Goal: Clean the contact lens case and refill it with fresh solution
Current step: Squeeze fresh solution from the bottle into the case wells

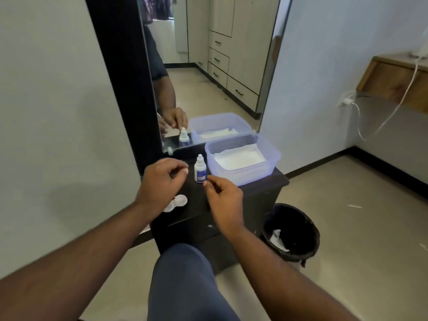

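Lens case [178, 202]: small, white and round-lobed, lying flat on the dark cabinet top [250, 193], partly hidden under the left hand's wrist.
Left hand [162, 179]: it hovers just above the case, fingers curled in with thumb and finger close together; too blurry to tell if it pinches anything.
Right hand [223, 196]: it hovers near the left hand, fingers loosely curled and tips close together; it is blurry, so I cannot tell if it holds something tiny.
Solution bottle [200, 169]: small and white with a blue label, standing upright between the two hands, just past the fingertips. The right fingertips are right beside its bottom.
Plastic tub [272, 156]: see-through bluish box beyond the right hand, with white paper [238, 158] lying inside.
Mirror [208, 66]: tall, with a black frame, past both hands, showing the bottle and tub again.
Bin [291, 232]: black, on the floor beside the right arm, with white scraps inside.
Knee [185, 274]: in grey-blue trousers, low between the two arms.
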A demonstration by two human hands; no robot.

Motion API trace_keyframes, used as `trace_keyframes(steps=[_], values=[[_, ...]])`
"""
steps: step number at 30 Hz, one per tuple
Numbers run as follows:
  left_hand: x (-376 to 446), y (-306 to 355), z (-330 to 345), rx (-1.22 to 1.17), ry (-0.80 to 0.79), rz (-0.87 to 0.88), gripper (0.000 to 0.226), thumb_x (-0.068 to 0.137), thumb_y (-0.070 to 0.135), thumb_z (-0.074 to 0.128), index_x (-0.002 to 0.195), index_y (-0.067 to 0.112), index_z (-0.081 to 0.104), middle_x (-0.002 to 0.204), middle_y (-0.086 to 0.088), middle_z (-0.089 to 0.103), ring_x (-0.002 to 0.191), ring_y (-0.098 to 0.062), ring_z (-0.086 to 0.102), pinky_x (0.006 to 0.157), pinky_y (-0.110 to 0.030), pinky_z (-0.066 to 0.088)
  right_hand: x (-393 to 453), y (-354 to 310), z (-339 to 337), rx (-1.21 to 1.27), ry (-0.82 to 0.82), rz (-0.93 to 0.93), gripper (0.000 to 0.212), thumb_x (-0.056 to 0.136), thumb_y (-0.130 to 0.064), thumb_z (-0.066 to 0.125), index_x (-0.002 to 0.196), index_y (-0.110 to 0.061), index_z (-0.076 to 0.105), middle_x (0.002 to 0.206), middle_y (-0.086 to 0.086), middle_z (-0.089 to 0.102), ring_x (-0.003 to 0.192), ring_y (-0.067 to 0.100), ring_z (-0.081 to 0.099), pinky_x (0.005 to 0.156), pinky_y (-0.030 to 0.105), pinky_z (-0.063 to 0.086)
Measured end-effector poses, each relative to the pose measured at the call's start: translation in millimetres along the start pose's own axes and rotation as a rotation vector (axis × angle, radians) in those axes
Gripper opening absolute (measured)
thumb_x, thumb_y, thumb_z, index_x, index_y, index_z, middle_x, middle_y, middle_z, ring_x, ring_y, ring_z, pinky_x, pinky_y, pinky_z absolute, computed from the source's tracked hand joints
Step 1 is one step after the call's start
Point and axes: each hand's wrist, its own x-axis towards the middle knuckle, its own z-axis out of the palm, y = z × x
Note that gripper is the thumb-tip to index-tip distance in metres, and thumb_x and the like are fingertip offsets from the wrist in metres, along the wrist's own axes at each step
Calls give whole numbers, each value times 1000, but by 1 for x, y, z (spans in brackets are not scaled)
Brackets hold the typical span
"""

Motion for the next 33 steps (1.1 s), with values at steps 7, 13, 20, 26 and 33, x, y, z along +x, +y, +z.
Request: trace_keyframes(steps=[7, 13, 20, 26, 33], values=[[19, -3, -1, -142, -166, -162, 39, 85, 11, 67, 124, 12, 63, 121, 1, 66, 108, -10, 63, 97, -21, 46, 18, 1, 32, -65, 88, 83, 10, 88, -19, 61, 88, -11, 67, 74, 1, 67, 69, 14, 58, 68, 34, 49], [36, 2, 3, -281, -237, -214, 42, 90, 10, 60, 132, 13, 56, 132, 2, 59, 120, -3, 52, 97, -11, 43, 37, -1, 42, -199, 26, 87, 16, 89, -33, 60, 99, -21, 62, 90, -3, 67, 82, 15, 60, 69, 29, 44], [48, 2, 7, -333, -367, -243, 40, 93, 4, 54, 133, 13, 55, 131, 1, 60, 121, -6, 53, 105, -28, 42, 38, 1, 50, -137, -62, 41, 12, 90, -27, 61, 101, -24, 63, 89, -5, 68, 81, 11, 61, 71, 29, 51], [49, -6, 6, -326, -382, -209, 28, 89, 3, 61, 116, 10, 67, 105, 3, 70, 89, 6, 63, 66, -7, 50, 40, 2, 47, -126, -79, 72, 18, 87, -30, 67, 100, -18, 67, 90, -3, 70, 80, 10, 61, 71, 25, 48], [41, -16, 16, -233, -156, -166, 22, 77, 19, 78, 97, 15, 74, 85, 7, 71, 76, 4, 65, 68, -8, 51, 41, 0, 48, -142, -86, 96, 28, 85, -31, 69, 110, -20, 65, 101, -2, 71, 89, 11, 63, 82, 28, 52]])
